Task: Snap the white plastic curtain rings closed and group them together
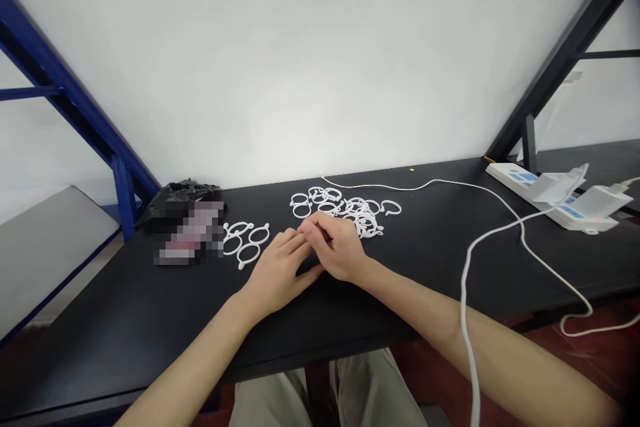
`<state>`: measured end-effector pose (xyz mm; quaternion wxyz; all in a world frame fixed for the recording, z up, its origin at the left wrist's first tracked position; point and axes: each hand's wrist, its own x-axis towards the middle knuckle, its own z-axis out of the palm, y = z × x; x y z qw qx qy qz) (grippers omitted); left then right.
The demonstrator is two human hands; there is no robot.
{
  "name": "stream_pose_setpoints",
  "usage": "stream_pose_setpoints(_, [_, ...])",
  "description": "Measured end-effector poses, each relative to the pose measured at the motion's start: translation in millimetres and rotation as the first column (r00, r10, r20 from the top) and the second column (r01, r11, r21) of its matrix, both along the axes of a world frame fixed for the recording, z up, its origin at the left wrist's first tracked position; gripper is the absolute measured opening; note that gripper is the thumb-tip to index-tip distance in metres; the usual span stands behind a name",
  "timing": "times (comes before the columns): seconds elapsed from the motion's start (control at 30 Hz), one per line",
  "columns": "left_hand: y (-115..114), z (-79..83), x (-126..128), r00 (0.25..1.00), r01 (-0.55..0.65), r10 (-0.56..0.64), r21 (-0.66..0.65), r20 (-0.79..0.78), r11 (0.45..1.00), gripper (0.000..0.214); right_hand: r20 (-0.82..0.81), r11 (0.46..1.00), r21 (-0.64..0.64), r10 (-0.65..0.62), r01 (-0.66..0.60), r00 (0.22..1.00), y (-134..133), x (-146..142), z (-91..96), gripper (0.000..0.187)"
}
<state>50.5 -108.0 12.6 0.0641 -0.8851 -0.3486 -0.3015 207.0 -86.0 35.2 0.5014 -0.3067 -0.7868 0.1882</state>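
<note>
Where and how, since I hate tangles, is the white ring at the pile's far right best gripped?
Probably pinch the white ring by the right side of its thin rim, coming from the right: it appears to lie flat, and that side faces away from the pile.

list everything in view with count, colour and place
table: one, black, across the middle
ring pile: overlapping, uncountable, white, mid-table
smaller ring group: about four, white, left of pile
bag: one, black, back left
blurred patch: pinkish, identity unclear, beside bag
power strip: one, white and blue, right
chargers: two, white, on strip
cords: at least two, white, right
wall: white, behind table
frames: blue left, black right
panel: grey, far left
floor: red, below
trousers: khaki, below table
left hand: one, bare, centre
right hand: one, bare, against left hand
</note>
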Motion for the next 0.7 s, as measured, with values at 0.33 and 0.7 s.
stream_pose_setpoints(0.33, [-1,2.2,26,0.967,-0.013,0.035,-0.088,0.251,0.996,0.021,-0.081,0.990,-0.063,-0.132,0.127,0.988,6,0,6.9,0.030])
stream_pose_setpoints(0.7, [6,11.0,3,0.885,-0.125,0.165,-0.119,0.435,0.985,0.019,-0.151,0.812,-0.569,0.053,-0.130,0.987,29,17,-2.4,0.029])
